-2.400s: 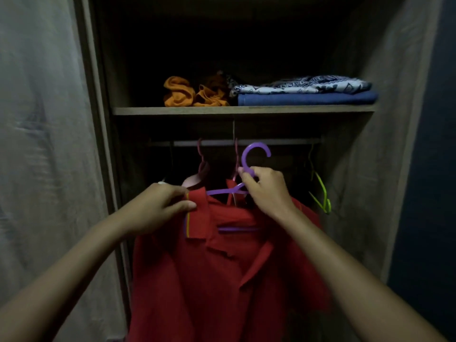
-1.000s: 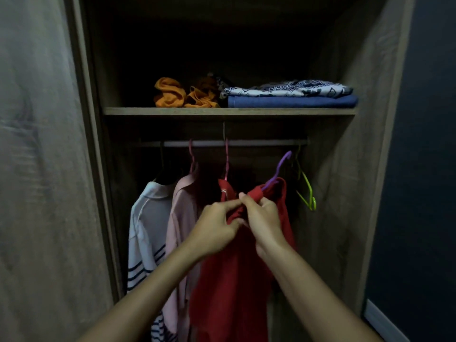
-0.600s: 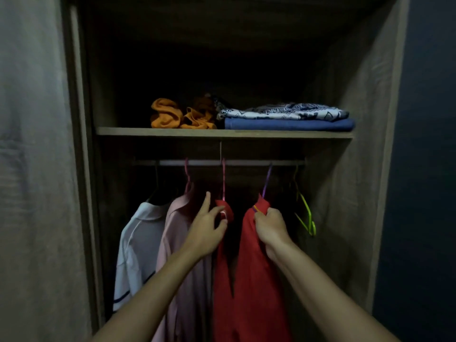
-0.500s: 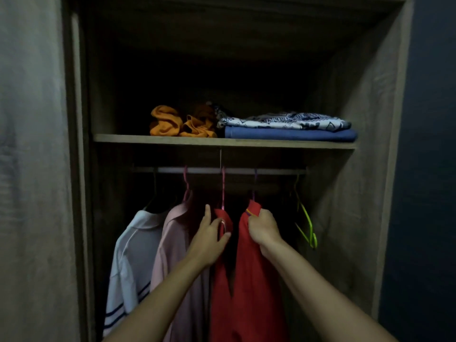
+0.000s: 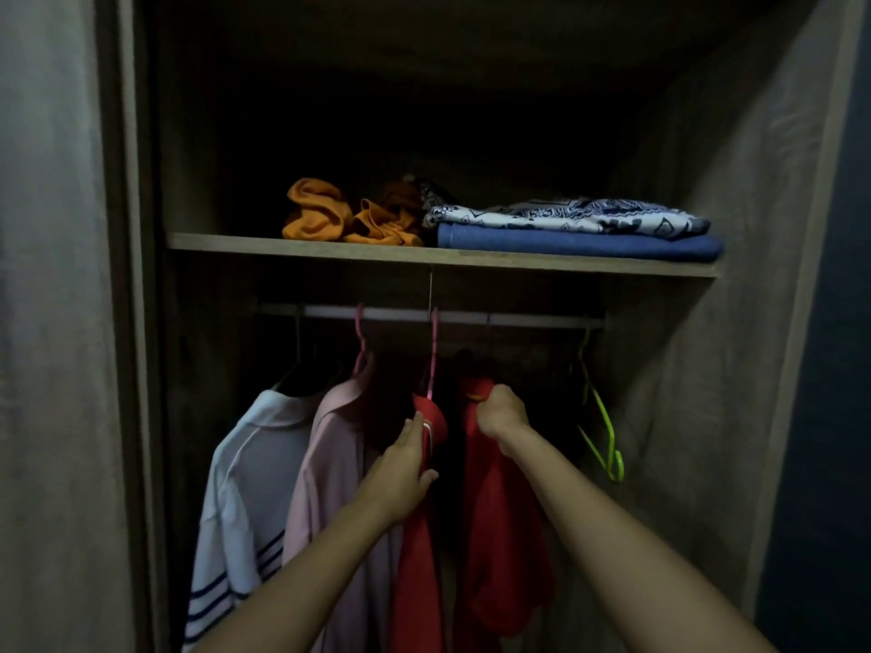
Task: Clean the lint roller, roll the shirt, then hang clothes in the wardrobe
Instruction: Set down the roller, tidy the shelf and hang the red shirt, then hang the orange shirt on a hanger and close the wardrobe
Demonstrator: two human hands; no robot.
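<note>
A red polo shirt (image 5: pixel 499 520) hangs from the wardrobe rail (image 5: pixel 518 319) on a purple hanger that is almost hidden in the dark. My right hand (image 5: pixel 500 411) grips the top of this shirt at its collar. To its left hangs a second red garment (image 5: pixel 417 558) on a pink hanger (image 5: pixel 432 355). My left hand (image 5: pixel 404 468) lies against that garment's shoulder with straight fingers, pushing it leftward. No lint roller is in view.
A pink shirt (image 5: pixel 330 487) and a white striped shirt (image 5: pixel 245 501) hang further left. An empty green hanger (image 5: pixel 601 426) hangs at the rail's right end. The shelf (image 5: pixel 235 243) above carries orange cloth (image 5: pixel 330 216) and folded blue and patterned fabric (image 5: pixel 575 235).
The red polo on its purple hanger went from in front of me onto the rail. My left hand let go of its collar and moved to the neighbouring red garment.
</note>
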